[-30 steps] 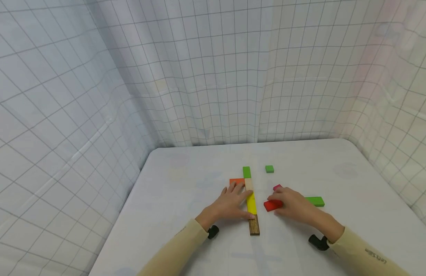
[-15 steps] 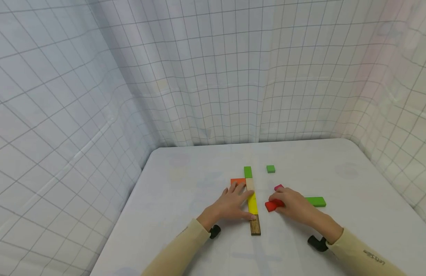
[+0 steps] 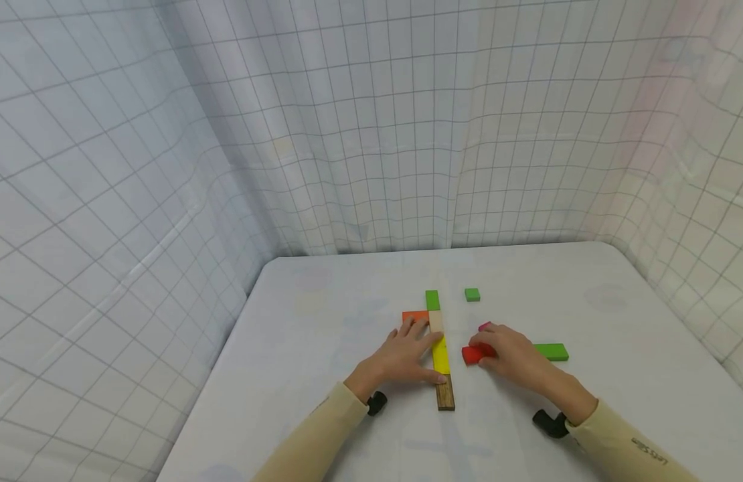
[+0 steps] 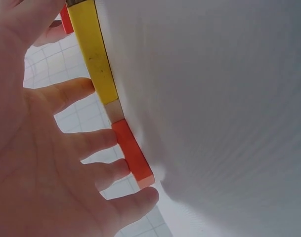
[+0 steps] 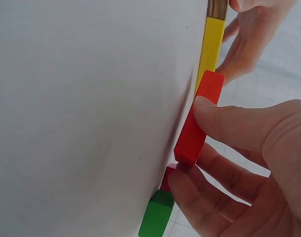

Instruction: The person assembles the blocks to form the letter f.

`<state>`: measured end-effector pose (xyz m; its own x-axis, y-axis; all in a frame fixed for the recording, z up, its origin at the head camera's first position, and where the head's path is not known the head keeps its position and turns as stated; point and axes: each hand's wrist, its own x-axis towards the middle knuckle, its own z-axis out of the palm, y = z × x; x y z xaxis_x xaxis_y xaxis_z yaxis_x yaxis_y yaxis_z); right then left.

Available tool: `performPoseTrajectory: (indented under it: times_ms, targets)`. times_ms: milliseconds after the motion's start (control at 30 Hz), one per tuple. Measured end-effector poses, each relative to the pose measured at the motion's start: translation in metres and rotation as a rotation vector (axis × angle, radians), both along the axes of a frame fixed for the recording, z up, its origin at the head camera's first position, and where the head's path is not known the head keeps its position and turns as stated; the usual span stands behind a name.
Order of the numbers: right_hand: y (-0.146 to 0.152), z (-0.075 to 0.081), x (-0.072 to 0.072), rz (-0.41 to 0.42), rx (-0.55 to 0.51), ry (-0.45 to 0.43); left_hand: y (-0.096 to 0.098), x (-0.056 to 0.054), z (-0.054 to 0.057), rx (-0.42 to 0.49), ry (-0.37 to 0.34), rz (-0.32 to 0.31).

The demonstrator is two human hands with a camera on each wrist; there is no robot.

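Observation:
My left hand (image 3: 398, 358) lies spread over a straight row of flat blocks. Its thumb touches the brown wood-grain block (image 3: 445, 395) near the joint with the yellow block (image 3: 440, 359), where the index fingertip rests. Other fingertips are at the orange block (image 4: 134, 153), which sticks out left from the row. A pale wood block (image 3: 435, 321) and a short green block (image 3: 432, 300) form the far end. To the right, my right hand (image 3: 516, 358) pinches a red block (image 5: 199, 118) between thumb and fingers, just over the table in the right wrist view.
Partly behind the right hand lies a pink block (image 3: 484, 327), and right of that hand a longer green block (image 3: 552, 351). A small green square block (image 3: 472, 294) sits farther back. Grid-patterned white curtains (image 3: 371, 134) surround the white table (image 3: 323, 294).
Over the last half second the red block has turned slightly in the right hand, its near left end shifting a little away from me. The left hand stays in place on the row.

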<state>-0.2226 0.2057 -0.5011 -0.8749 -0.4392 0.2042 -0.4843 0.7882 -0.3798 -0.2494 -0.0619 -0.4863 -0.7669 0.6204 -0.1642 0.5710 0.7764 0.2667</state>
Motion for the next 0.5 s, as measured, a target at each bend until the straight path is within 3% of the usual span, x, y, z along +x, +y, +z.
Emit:
performPoseTrajectory:
  times_ms: [500]
  targets:
    - [-0.004,0.006,-0.018,0.001,-0.026,-0.004,0.000,-0.001,-0.001,-0.007,0.017,-0.003]
